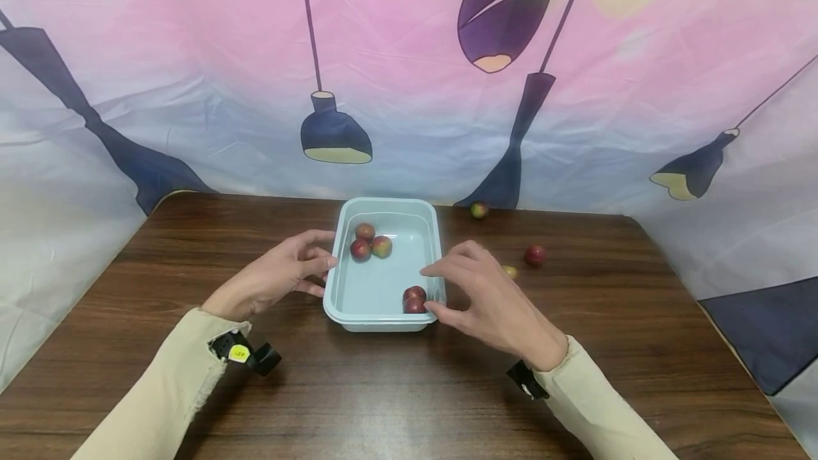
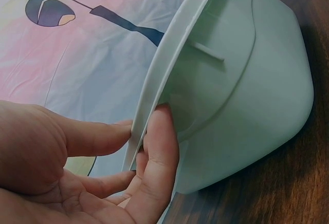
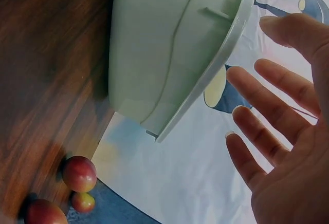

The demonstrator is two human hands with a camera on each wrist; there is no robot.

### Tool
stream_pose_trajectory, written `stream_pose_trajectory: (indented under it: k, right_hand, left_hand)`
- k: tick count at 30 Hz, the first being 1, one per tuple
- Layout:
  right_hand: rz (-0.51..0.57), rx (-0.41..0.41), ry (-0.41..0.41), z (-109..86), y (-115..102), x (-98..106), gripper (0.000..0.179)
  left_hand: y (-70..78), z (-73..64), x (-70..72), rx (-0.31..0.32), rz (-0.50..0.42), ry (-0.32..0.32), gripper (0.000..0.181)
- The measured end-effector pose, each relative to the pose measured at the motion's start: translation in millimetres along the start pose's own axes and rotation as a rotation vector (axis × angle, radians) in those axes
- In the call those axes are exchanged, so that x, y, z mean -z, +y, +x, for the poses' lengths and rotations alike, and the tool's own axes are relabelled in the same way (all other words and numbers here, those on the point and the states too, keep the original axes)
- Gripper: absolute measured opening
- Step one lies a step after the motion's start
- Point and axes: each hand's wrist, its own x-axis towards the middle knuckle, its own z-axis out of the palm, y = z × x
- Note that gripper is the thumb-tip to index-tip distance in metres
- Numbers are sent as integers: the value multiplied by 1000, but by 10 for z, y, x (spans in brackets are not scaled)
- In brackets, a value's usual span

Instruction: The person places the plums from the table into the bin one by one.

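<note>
A pale blue-green plastic basin (image 1: 390, 209) rests on the table. Inside it, three plums (image 1: 381, 246) lie together at the far left, and two dark red plums (image 1: 415, 305) touch each other in the near right corner. My left hand (image 1: 281, 270) pinches the basin's left rim; in the left wrist view the thumb is on the rim and fingers reach beneath it. Over the right rim hovers my right hand (image 1: 479, 297), its fingers spread and holding nothing in the right wrist view. Part of the right rim is hidden behind this hand.
On the wooden table (image 1: 287, 403), right of the basin, lie a red plum (image 1: 535, 255), a yellowish one (image 1: 510, 272) partly behind my right hand, and a green-red one (image 1: 479, 210) at the back edge. A patterned cloth (image 1: 409, 77) hangs behind the table.
</note>
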Motion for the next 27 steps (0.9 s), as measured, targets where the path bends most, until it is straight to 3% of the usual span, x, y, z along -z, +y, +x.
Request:
stream_pose_trajectory:
  k: [6,16,27]
  right_hand:
    - [-12,-39,-1,1,21,61,39]
    - [-23,-34,65,21,124,191,37]
    - [-46,-127,73,52,250,303,37]
  left_hand:
    - [-6,-2,1,-3,1,2,61]
    - [1,-16,-4,1,1,4,60]
    - [-6,-2,-4,-8,-2,0,60]
